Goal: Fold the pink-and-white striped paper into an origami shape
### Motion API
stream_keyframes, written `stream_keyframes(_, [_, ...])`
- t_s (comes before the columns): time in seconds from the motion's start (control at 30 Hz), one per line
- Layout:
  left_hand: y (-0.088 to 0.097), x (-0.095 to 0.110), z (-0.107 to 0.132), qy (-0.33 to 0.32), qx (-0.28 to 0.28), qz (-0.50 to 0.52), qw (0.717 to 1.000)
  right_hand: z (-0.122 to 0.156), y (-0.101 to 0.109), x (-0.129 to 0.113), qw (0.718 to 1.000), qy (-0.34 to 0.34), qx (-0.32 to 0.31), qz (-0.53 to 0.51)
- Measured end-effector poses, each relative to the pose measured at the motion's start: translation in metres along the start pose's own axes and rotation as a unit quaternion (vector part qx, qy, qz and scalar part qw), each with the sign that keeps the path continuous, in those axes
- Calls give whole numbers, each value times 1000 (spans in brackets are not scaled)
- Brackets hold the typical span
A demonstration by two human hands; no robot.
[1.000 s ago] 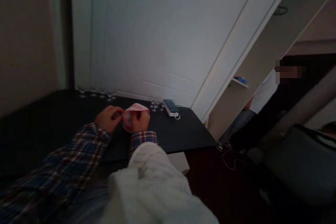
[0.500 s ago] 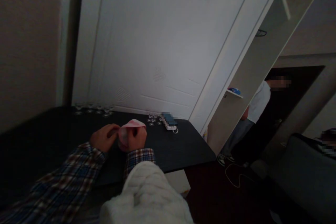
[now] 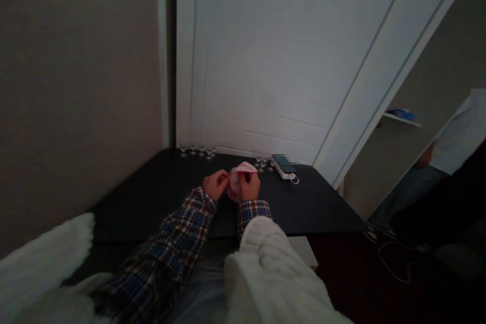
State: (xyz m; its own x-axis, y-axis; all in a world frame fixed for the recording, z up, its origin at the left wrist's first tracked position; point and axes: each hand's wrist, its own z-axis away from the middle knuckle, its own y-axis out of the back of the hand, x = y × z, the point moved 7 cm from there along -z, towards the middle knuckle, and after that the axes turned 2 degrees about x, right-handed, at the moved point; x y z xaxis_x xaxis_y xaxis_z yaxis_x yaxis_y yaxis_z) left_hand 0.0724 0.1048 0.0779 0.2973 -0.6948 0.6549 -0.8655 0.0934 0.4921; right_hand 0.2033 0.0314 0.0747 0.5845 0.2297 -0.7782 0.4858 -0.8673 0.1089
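Both hands meet over the black table. My right hand is closed around a small glass wrapped in a pink cloth. My left hand pinches the cloth's left side with curled fingers. Most of the glass is hidden by the cloth and fingers. Plaid sleeves cover both forearms, and white fluffy fabric covers the right arm.
Several small glasses stand at the table's back edge, with more beside a white power strip on the right. A white door lies behind. Another person stands at the far right by a shelf. A cable lies on the floor.
The view has swung left and pulled back, so the hands now sit nearer the centre. Both hands keep working the cloth around the glass.
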Motion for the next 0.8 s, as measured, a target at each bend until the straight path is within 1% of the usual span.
stream_keyframes(0.2, [4,1,1,-9,23,-9,1000,2,-3,0,1000,9,-14,-9])
stream_keyframes(0.4, [1,3,1,-15,-1,-8,1000,1,-2,-2,1000,17,-5,-7])
stream_keyframes(0.53, [-2,7,1,-22,-20,-12,999,1,-1,-1,1000,10,-2,0])
stream_keyframes(0.8, [-3,5,1,-35,2,-26,999,1,4,-4,1000,12,12,-2])
